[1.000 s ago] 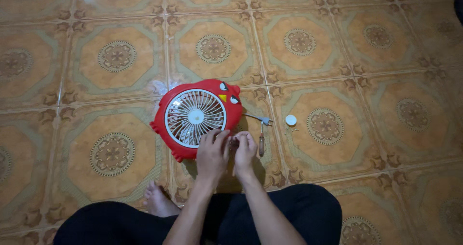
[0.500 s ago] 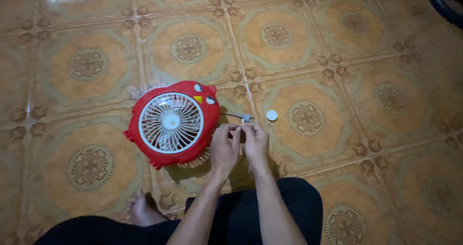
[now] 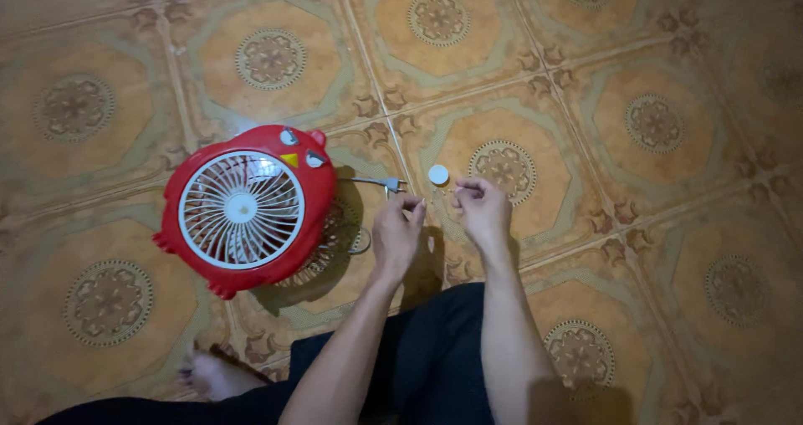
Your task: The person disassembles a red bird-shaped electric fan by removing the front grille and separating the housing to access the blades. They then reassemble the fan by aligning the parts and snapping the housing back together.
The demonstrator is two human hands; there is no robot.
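A red bird-shaped fan [image 3: 247, 207] with a white grille lies flat on the patterned floor tiles [image 3: 652, 124]. Its grey cord and plug [image 3: 381, 182] stretch out to the right of it. A small white round cap [image 3: 438, 174] lies on the floor just past the plug. My left hand [image 3: 397, 234] hovers right of the fan, beside the plug, with fingertips pinched together. My right hand [image 3: 483, 209] is next to it, below the cap, pinching a tiny thin piece too small to identify. The two hands are a little apart.
I sit on the floor with my legs in dark trousers [image 3: 435, 350] under my forearms. My bare foot [image 3: 213, 375] rests below the fan. Tiled floor extends on every side.
My hands have left the fan's lower edge and moved to its right, near the plug and cap, and have come apart. The view has shifted, so the fan sits further left.
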